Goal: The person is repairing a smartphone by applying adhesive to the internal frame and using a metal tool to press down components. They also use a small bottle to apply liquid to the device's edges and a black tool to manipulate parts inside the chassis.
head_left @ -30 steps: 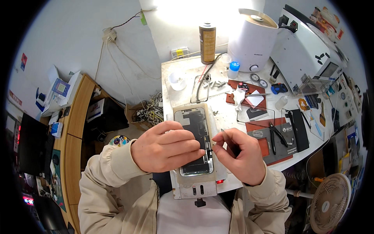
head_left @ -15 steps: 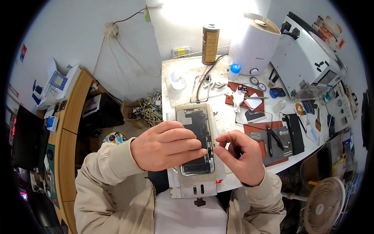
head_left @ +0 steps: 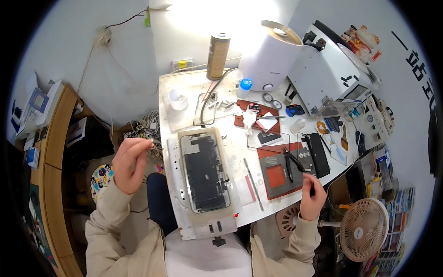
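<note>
A phone screen assembly lies with its dark inner side up in a pale frame of a metal clamping fixture at the desk's front edge. My left hand is raised left of the fixture, off the desk, its thumb and fingertips pinched together. Whatever those tips hold, if anything, is too small to name. Out past the desk's right front edge, my right hand is also closed in a pinch, and its contents cannot be made out. Neither hand touches the screen. A thin metal pry tool lies right of the fixture.
Black-handled pliers rest on a grey and red mat. Behind stand a spray can, a white humidifier, a blue-capped bottle and a white cup. A boxy machine and a fan are at right.
Both hands have moved off the screen assembly, the left outward to the left, the right outward to the right. The view has shifted, uncovering the whole screen and the pry tool.
</note>
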Action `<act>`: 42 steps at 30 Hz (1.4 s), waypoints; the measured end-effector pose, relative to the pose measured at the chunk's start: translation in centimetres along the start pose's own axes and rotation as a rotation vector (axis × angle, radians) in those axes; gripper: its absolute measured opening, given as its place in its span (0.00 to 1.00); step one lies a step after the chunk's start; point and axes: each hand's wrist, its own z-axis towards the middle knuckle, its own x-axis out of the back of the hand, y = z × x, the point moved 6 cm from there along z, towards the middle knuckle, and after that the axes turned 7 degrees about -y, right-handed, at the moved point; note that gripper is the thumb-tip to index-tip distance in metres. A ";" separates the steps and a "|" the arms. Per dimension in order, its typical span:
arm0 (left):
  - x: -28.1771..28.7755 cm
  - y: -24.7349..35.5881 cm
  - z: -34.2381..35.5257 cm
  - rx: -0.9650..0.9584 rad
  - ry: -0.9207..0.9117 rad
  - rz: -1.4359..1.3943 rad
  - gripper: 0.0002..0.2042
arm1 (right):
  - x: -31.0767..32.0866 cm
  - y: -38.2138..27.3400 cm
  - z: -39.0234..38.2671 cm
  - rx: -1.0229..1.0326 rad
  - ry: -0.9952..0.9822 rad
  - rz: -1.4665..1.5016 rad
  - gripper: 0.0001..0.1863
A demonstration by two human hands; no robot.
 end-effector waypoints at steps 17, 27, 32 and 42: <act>-3.9 7.1 -6.2 -0.253 -0.224 -0.335 0.14 | -9.2 -15.5 -13.5 0.462 -0.018 0.172 0.23; -5.2 7.5 -8.9 -0.230 -0.049 -0.345 0.17 | -6.7 -8.7 -2.5 -0.013 -0.008 0.475 0.10; -5.4 7.6 -9.7 -0.184 0.022 -0.343 0.17 | -8.0 -7.4 5.7 0.008 -0.317 0.470 0.11; -0.8 6.5 -7.7 0.093 0.162 -0.115 0.11 | -10.0 -7.1 10.4 -0.090 -0.358 0.581 0.14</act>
